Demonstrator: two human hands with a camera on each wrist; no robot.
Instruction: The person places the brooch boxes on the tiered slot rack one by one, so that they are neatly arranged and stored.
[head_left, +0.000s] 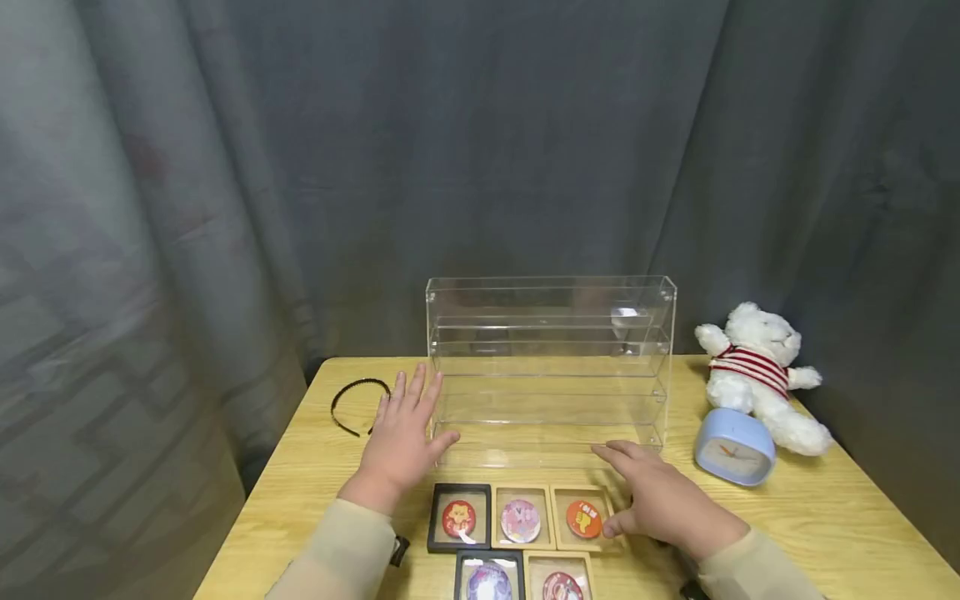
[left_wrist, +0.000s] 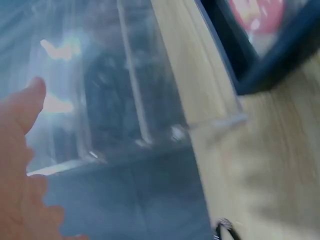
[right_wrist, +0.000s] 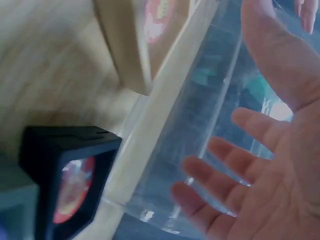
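A clear acrylic display shelf with several tiers stands on the wooden table. My left hand is held with fingers spread at the shelf's left front corner, holding nothing. My right hand reaches in front of the shelf's right end, fingers extended and thumb apart, over the right side of the square display frames. Its palm is empty in the right wrist view. The back row shows a black frame with a red round badge, a tan frame with a pink badge and another tan frame with an orange badge.
Nearer to me are another black frame with a purple badge and a tan frame with a red badge. A black headband lies left. A blue clock and a white teddy bear are at right. Grey curtains hang behind.
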